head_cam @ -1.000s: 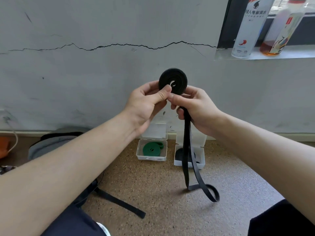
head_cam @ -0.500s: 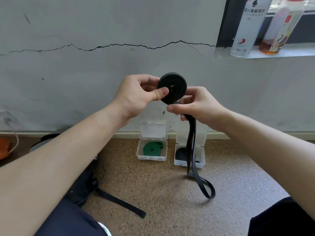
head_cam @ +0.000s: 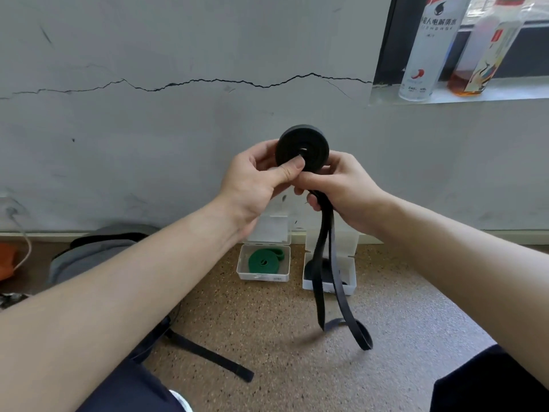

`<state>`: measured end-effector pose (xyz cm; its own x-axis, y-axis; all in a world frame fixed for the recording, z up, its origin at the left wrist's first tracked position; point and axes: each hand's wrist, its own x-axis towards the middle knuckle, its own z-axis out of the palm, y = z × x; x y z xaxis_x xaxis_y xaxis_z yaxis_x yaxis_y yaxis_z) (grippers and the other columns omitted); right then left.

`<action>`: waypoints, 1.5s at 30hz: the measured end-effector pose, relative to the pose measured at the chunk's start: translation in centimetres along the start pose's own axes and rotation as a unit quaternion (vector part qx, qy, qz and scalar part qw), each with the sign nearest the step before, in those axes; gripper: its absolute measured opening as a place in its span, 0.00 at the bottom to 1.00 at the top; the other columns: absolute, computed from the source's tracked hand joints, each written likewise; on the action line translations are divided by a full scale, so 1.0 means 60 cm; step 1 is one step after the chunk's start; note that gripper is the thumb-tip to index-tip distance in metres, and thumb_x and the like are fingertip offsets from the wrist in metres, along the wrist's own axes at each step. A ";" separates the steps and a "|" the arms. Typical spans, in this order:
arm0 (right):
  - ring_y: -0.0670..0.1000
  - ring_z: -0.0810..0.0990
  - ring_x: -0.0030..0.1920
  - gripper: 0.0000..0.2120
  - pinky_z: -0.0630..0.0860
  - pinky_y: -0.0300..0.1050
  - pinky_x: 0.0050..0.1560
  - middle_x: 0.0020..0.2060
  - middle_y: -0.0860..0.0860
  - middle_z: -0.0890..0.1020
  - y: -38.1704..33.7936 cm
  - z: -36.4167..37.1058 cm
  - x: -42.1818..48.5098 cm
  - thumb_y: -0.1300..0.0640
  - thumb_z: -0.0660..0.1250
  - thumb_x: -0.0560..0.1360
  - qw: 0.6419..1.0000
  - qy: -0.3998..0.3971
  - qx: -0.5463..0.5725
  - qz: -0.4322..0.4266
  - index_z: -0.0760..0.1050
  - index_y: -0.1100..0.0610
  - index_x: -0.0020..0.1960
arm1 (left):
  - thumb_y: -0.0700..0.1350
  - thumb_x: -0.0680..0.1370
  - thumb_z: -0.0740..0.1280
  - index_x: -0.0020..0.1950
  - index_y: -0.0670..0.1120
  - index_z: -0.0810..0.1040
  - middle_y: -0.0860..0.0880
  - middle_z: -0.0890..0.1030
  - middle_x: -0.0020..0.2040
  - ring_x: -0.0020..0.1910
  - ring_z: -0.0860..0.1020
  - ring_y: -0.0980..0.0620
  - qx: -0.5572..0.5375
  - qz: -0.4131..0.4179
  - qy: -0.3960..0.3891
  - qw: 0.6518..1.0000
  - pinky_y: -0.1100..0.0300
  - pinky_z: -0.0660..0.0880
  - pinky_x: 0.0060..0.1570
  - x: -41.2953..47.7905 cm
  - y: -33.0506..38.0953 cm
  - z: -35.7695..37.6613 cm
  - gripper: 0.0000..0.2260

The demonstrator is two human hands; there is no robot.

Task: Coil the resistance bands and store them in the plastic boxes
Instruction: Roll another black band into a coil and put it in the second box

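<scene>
Far left, on the speckled floor (head_cam: 297, 382): a grey bag (head_cam: 92, 251), soft and slumped, with a flat black strap (head_cam: 208, 355) trailing out toward you. Not part of the job.

Your left hand (head_cam: 255, 179) pinches the black coil (head_cam: 306, 144). The thumb lies flat on its near face just below the centre hole, and the fingers curl behind. That grip likely stops the springy turns from unwinding. The coil is a tight, matte, flat disc, held up in front of the cracked wall (head_cam: 178, 144).

Below sits the left plastic box (head_cam: 263, 277), clear, its hinged lid tipped back. The green band (head_cam: 263, 260) is already wound and lies inside (one end strays off the spiral toward the back corner).

Your right hand (head_cam: 350, 188) is clenched round the band where it leaves the coil's underside, probably to feed it under tension. From it the loose tail (head_cam: 325, 278) hangs as two flat, limp strands, with the closed loop end down at the floor.

Behind those strands is the right plastic box (head_cam: 349, 288), lid open. Something dark lies in it, too hidden to name.

Far right, bottles (head_cam: 424, 55) stand on the window ledge.
</scene>
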<state>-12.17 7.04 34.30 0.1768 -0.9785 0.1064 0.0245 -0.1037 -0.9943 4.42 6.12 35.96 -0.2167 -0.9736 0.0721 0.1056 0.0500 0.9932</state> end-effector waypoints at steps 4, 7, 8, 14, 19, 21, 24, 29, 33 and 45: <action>0.49 0.74 0.28 0.08 0.70 0.44 0.32 0.33 0.52 0.80 0.004 0.006 -0.001 0.57 0.76 0.74 1.000 -0.003 -0.005 0.004 0.81 0.59 0.49 | 0.40 0.71 0.75 0.59 0.40 0.81 0.42 0.86 0.52 0.52 0.84 0.45 0.000 0.002 0.011 1.000 0.52 0.79 0.58 0.005 0.008 -0.004 0.16; 0.49 0.74 0.28 0.16 0.74 0.41 0.33 0.32 0.52 0.80 0.003 -0.003 -0.001 0.56 0.78 0.72 0.997 -0.019 -0.067 0.009 0.79 0.65 0.53 | 0.45 0.68 0.76 0.54 0.45 0.83 0.47 0.87 0.49 0.49 0.84 0.51 0.057 0.010 0.005 0.998 0.58 0.78 0.51 0.009 0.019 -0.019 0.16; 0.48 0.74 0.28 0.16 0.74 0.41 0.33 0.32 0.52 0.80 0.001 -0.009 -0.001 0.56 0.78 0.72 0.996 -0.026 -0.090 0.009 0.79 0.65 0.53 | 0.44 0.69 0.77 0.53 0.47 0.84 0.50 0.87 0.46 0.47 0.84 0.55 0.087 0.020 0.004 0.996 0.62 0.77 0.47 0.013 0.021 -0.026 0.13; 0.48 0.72 0.30 0.10 0.71 0.40 0.32 0.31 0.49 0.80 -0.008 -0.027 0.000 0.58 0.79 0.70 0.985 -0.037 -0.168 -0.011 0.84 0.60 0.50 | 0.39 0.68 0.80 0.48 0.53 0.83 0.55 0.86 0.44 0.44 0.85 0.57 0.304 0.103 -0.043 0.946 0.60 0.80 0.49 0.020 0.038 -0.047 0.14; 0.43 0.71 0.27 0.06 0.69 0.36 0.30 0.26 0.43 0.78 -0.004 -0.021 0.001 0.62 0.79 0.70 0.982 -0.036 -0.185 -0.018 0.84 0.58 0.44 | 0.42 0.67 0.81 0.50 0.52 0.85 0.54 0.86 0.43 0.42 0.85 0.57 0.407 0.116 -0.064 0.904 0.59 0.81 0.49 0.017 0.048 -0.040 0.14; 0.41 0.72 0.27 0.07 0.69 0.36 0.30 0.27 0.43 0.79 -0.001 -0.019 0.001 0.62 0.79 0.70 0.983 -0.038 -0.181 -0.014 0.83 0.58 0.45 | 0.44 0.67 0.81 0.50 0.51 0.85 0.55 0.86 0.42 0.42 0.84 0.57 0.443 0.116 -0.069 0.886 0.60 0.80 0.49 0.016 0.051 -0.036 0.14; 0.44 0.71 0.27 0.07 0.67 0.37 0.30 0.28 0.45 0.78 0.007 -0.015 0.000 0.63 0.78 0.71 0.989 -0.042 -0.143 -0.009 0.82 0.55 0.44 | 0.44 0.68 0.81 0.50 0.51 0.84 0.54 0.85 0.42 0.41 0.83 0.56 0.423 0.102 -0.067 0.898 0.60 0.80 0.47 0.017 0.046 -0.036 0.13; 0.49 0.69 0.30 0.05 0.67 0.43 0.31 0.32 0.52 0.77 0.012 0.005 0.001 0.61 0.76 0.73 1.000 -0.013 -0.009 0.008 0.80 0.57 0.46 | 0.38 0.74 0.73 0.56 0.42 0.82 0.42 0.84 0.52 0.49 0.84 0.49 0.020 -0.042 -0.026 0.999 0.57 0.80 0.54 0.000 0.008 -0.021 0.11; 0.47 0.70 0.28 0.05 0.66 0.42 0.31 0.32 0.51 0.77 0.018 0.022 0.003 0.58 0.74 0.75 0.996 0.015 0.075 0.043 0.79 0.56 0.45 | 0.40 0.74 0.72 0.55 0.42 0.82 0.43 0.85 0.48 0.45 0.83 0.51 -0.069 -0.052 0.020 0.996 0.58 0.79 0.53 0.001 -0.006 -0.007 0.10; 0.53 0.74 0.31 0.09 0.74 0.42 0.35 0.30 0.48 0.80 0.001 -0.026 -0.001 0.59 0.78 0.71 0.990 -0.058 -0.126 -0.009 0.83 0.54 0.50 | 0.40 0.72 0.77 0.50 0.47 0.85 0.49 0.87 0.44 0.45 0.85 0.55 0.205 0.065 -0.026 0.976 0.64 0.78 0.47 0.018 0.026 -0.045 0.09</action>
<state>-13.72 6.79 34.20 0.2899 -0.9507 0.1099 -0.2154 -0.1767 -0.9604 6.96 4.53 37.37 -0.2774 -0.9410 0.1938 -0.2591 0.2675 0.9281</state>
